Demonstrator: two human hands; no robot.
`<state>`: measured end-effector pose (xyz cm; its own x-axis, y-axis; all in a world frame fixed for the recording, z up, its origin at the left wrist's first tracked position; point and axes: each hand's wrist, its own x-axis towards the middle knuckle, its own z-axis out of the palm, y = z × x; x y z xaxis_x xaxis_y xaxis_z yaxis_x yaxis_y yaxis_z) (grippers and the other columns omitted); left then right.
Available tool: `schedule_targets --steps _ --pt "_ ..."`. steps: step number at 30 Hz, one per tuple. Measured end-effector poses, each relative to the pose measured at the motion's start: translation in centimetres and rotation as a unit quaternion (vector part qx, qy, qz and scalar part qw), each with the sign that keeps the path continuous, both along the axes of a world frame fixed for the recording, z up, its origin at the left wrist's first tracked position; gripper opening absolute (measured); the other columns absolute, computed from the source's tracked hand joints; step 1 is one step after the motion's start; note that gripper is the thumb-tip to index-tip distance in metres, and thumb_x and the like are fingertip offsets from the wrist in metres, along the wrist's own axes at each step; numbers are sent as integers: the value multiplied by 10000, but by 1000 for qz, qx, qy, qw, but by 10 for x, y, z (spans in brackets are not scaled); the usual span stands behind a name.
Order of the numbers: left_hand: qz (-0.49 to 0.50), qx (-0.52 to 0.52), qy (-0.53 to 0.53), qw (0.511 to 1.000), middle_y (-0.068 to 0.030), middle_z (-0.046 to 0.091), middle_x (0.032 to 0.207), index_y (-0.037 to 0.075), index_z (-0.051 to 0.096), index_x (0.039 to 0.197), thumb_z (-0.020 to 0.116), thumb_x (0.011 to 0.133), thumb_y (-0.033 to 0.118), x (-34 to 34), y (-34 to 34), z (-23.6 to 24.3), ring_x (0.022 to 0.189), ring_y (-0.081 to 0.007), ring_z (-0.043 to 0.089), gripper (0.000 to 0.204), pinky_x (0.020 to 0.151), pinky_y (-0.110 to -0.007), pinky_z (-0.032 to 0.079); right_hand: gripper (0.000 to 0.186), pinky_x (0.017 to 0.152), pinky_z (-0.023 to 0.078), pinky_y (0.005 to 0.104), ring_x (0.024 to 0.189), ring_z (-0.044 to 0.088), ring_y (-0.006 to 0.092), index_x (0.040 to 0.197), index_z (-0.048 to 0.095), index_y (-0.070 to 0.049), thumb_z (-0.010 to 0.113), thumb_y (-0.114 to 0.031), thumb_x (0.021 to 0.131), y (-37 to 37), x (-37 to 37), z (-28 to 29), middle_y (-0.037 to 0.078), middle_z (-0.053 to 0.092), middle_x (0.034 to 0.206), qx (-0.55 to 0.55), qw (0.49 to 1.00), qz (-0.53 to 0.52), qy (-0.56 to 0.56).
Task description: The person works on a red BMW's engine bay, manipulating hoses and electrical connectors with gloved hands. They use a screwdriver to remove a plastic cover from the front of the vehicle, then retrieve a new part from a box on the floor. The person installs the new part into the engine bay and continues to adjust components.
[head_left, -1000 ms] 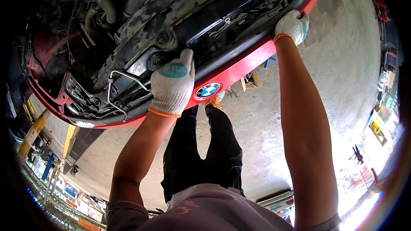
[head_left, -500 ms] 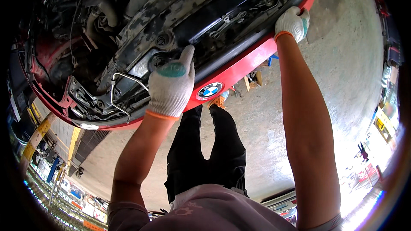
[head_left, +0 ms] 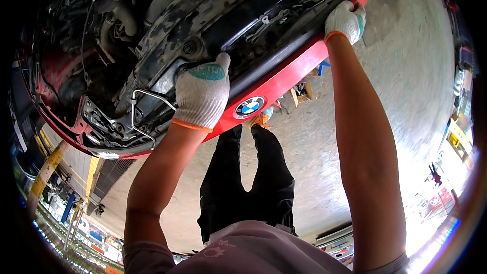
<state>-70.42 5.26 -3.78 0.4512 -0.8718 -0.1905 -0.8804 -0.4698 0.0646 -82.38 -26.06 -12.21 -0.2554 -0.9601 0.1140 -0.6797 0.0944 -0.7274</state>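
The red front bumper (head_left: 292, 77) of a car, with a round blue-and-white emblem (head_left: 249, 107), crosses in front of me. My right hand (head_left: 345, 22), in a white knit glove with a green patch, is closed around the bumper's upper edge at the far right. My left hand (head_left: 202, 93), gloved the same way, is bent down over the black front panel (head_left: 167, 66) of the open engine bay. Its thumb points forward; the other fingers curl out of sight, so what they grip is hidden. Beside that hand stands a bent silver metal rod (head_left: 133, 109).
Dark hoses (head_left: 122, 19) and engine parts fill the bay at the upper left. A metal latch piece (head_left: 269, 23) lies along the panel. Beneath the bumper is my orange shoe (head_left: 261, 120), near a wooden box (head_left: 302, 93). A yellow post (head_left: 46, 170) stands at the left.
The left hand's thumb was stretched farther out and now looks drawn in, the hand bent lower over the panel. My right hand keeps its hold on the bumper. The view has shifted slightly.
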Motion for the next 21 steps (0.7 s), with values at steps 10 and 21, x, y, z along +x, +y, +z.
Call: schedule_targets --steps 10,21 --pt "12 34 -14 999 -78 695 703 184 639 1057 716 913 243 -1 19 16 648 -290 711 174 552 -425 563 405 998 530 414 1150 671 395 1266 677 -23 569 -255 952 0 0 0 233 671 1284 -15 999 7 37" --pt "-11 41 9 999 -85 692 715 180 650 1040 709 915 261 9 24 23 675 -321 697 160 715 -446 576 433 1026 517 422 1184 657 398 1296 660 -25 566 -272 954 5 3 6 231 669 1296 4 999 -4 39"
